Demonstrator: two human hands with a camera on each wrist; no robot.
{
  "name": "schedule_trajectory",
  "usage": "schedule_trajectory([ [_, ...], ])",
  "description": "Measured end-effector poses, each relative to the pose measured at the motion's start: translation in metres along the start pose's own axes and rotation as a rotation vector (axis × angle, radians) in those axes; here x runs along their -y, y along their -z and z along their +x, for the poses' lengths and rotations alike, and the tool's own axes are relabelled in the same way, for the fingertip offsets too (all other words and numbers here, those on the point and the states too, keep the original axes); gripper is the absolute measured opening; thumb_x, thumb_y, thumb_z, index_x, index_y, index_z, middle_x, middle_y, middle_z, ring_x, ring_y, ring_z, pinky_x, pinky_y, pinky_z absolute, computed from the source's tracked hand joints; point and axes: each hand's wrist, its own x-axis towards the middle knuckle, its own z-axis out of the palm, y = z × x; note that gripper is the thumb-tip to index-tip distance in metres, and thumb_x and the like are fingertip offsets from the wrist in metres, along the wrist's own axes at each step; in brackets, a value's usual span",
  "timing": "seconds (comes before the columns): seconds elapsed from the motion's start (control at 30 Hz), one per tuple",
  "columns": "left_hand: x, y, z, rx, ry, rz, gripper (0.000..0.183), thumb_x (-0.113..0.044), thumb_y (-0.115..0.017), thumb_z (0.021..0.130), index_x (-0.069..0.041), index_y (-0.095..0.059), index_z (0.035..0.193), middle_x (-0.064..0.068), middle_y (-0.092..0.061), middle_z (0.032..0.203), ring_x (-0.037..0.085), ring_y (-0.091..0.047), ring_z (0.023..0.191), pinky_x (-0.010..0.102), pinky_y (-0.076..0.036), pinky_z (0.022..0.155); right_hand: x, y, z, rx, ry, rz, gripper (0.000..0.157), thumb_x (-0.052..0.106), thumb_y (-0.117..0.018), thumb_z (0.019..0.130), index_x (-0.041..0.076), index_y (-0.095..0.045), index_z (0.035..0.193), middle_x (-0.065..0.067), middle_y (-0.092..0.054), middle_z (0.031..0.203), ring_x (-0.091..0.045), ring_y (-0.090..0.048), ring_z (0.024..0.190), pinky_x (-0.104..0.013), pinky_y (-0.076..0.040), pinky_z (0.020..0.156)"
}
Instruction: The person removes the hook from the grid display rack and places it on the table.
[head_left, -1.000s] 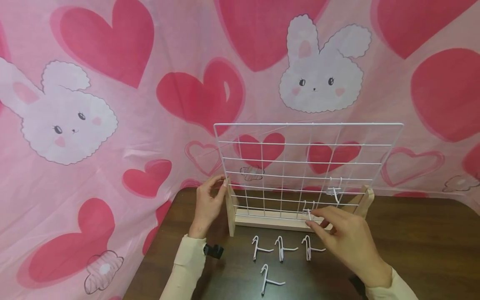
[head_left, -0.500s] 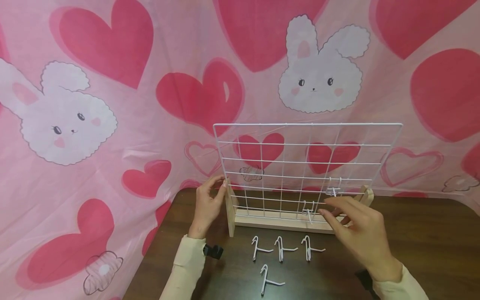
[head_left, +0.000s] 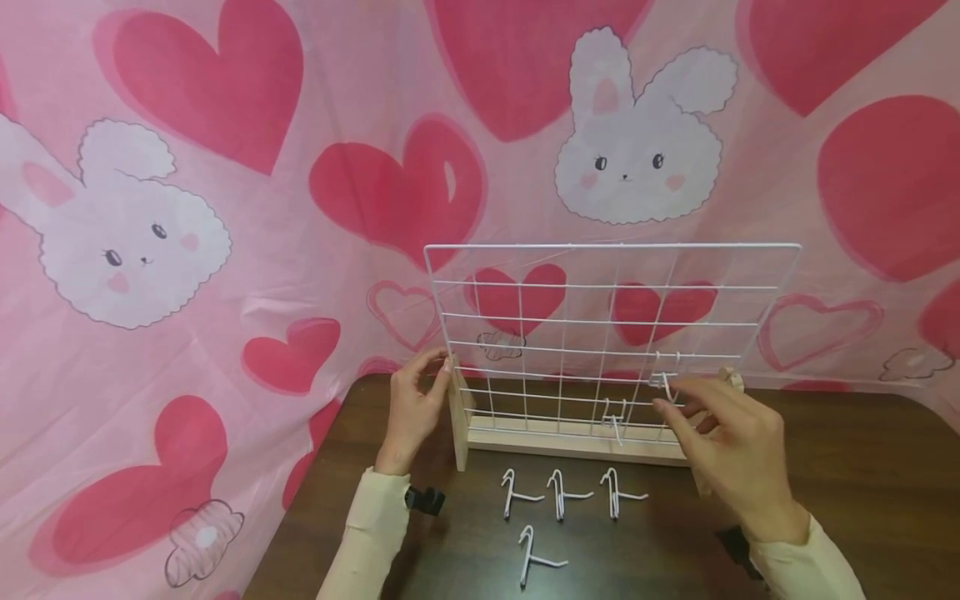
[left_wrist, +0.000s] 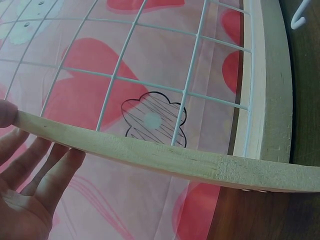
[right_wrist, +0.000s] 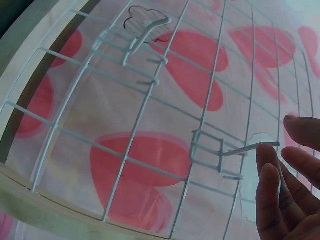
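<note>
A white wire grid [head_left: 615, 246] stands in a pale wooden stand [head_left: 555, 444] on the table. My left hand [head_left: 416, 408] grips the stand's left side piece [left_wrist: 150, 156], thumb on one face and fingers on the other. Two white wire hooks hang on the grid's right half: a lower hook [head_left: 615, 421] and an upper hook [head_left: 664, 382]. My right hand [head_left: 738, 458] is at the upper hook's prong [right_wrist: 250, 148], a fingertip at its end. The thumb looks apart from the prong in the right wrist view; whether the fingertip touches is hard to tell.
Several loose white hooks lie on the dark wooden table [head_left: 847, 467] in front of the stand, including a nearest single hook [head_left: 527, 558] and a right-hand hook [head_left: 613, 496]. Behind the table hangs a pink cloth [head_left: 525, 192] printed with hearts and rabbits.
My right hand has left the lower hook and moved up and right to the upper hook. The lower hook stays on the grid. My left hand keeps its grip on the stand.
</note>
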Motion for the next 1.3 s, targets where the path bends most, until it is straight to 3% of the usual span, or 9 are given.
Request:
schedule_trajectory([
  [0.13, 0.002, 0.0, 0.0, -0.007, -0.009, 0.006, 0.02, -0.002, -0.071, 0.095, -0.002, -0.076, 0.115, 0.016, -0.08, 0.104, 0.027, -0.074, 0.09, 0.02, -0.054, 0.069, -0.002, 0.0, 0.0, 0.002, -0.014, -0.017, 0.026, 0.022, -0.087, 0.083, 0.003, -0.08, 0.099, -0.007, -0.076, 0.078, 0.009, -0.06, 0.063, -0.009, -0.05, 0.057],
  [0.27, 0.002, 0.0, 0.0, -0.007, -0.004, -0.01, 0.021, -0.002, -0.071, 0.095, -0.004, -0.077, 0.114, 0.016, -0.08, 0.103, 0.024, -0.073, 0.089, 0.018, -0.055, 0.067, -0.005, 0.0, -0.001, 0.042, -0.055, -0.064, 0.035, 0.002, -0.091, 0.067, 0.003, -0.08, 0.1, -0.008, -0.076, 0.08, 0.009, -0.059, 0.06, -0.01, -0.05, 0.055],
  [0.43, 0.002, 0.001, 0.0, 0.0, 0.005, -0.012, 0.021, -0.002, -0.07, 0.095, -0.001, -0.076, 0.115, 0.016, -0.08, 0.104, 0.022, -0.073, 0.088, 0.022, -0.057, 0.068, -0.008, -0.002, -0.004, 0.097, -0.097, -0.127, 0.037, 0.007, -0.094, 0.068, 0.004, -0.079, 0.101, -0.009, -0.077, 0.08, 0.011, -0.058, 0.057, -0.012, -0.05, 0.053],
  [0.7, 0.002, 0.0, -0.001, 0.0, 0.0, 0.009, 0.021, -0.001, -0.07, 0.095, 0.002, -0.075, 0.115, 0.017, -0.08, 0.104, 0.021, -0.072, 0.088, 0.026, -0.057, 0.066, -0.013, -0.006, -0.007, 0.085, -0.058, -0.174, 0.036, 0.008, -0.092, 0.067, 0.004, -0.078, 0.1, -0.01, -0.079, 0.086, -0.007, -0.063, 0.054, -0.012, -0.047, 0.053],
  [0.83, 0.003, 0.0, 0.0, 0.002, -0.001, 0.007, 0.02, -0.002, -0.069, 0.096, 0.0, -0.076, 0.115, 0.016, -0.08, 0.104, 0.02, -0.072, 0.088, 0.029, -0.057, 0.066, -0.013, -0.006, -0.007, 0.085, -0.051, -0.181, 0.033, 0.007, -0.09, 0.07, 0.004, -0.079, 0.101, -0.011, -0.079, 0.089, -0.012, -0.064, 0.058, -0.014, -0.048, 0.054],
  [0.97, 0.004, 0.0, 0.0, 0.001, -0.001, 0.004, 0.021, -0.002, -0.07, 0.095, -0.001, -0.076, 0.115, 0.016, -0.08, 0.103, 0.018, -0.071, 0.087, 0.028, -0.057, 0.065, -0.014, -0.006, -0.008, 0.062, -0.045, -0.142, 0.026, 0.007, -0.089, 0.075, 0.005, -0.08, 0.099, -0.009, -0.078, 0.085, -0.002, -0.061, 0.06, -0.013, -0.048, 0.055],
  [1.03, 0.003, 0.0, 0.0, -0.003, -0.01, 0.006, 0.021, -0.002, -0.071, 0.095, -0.001, -0.076, 0.115, 0.017, -0.08, 0.103, 0.019, -0.072, 0.087, 0.028, -0.056, 0.064, -0.014, -0.006, -0.008, 0.047, -0.041, -0.11, 0.021, 0.021, -0.086, 0.085, 0.004, -0.08, 0.097, -0.008, -0.078, 0.082, 0.004, -0.058, 0.061, -0.011, -0.047, 0.055],
  [1.2, 0.002, 0.0, 0.0, -0.002, -0.013, 0.004, 0.022, -0.002, -0.07, 0.095, 0.004, -0.074, 0.115, 0.018, -0.08, 0.104, 0.023, -0.073, 0.088, 0.029, -0.058, 0.066, -0.015, -0.007, -0.008, 0.011, -0.019, -0.08, 0.056, 0.054, -0.06, 0.1, 0.003, -0.081, 0.092, -0.007, -0.076, 0.077, 0.009, -0.055, 0.061, -0.007, -0.048, 0.059],
  [1.3, 0.001, 0.0, -0.001, 0.004, 0.01, -0.01, 0.022, -0.001, -0.069, 0.095, 0.005, -0.074, 0.115, 0.018, -0.079, 0.105, 0.025, -0.074, 0.089, 0.032, -0.061, 0.068, -0.016, -0.008, -0.008, -0.014, 0.008, -0.07, 0.054, 0.051, -0.06, 0.101, 0.002, -0.081, 0.091, -0.009, -0.077, 0.078, 0.008, -0.056, 0.061, -0.005, -0.048, 0.061],
])
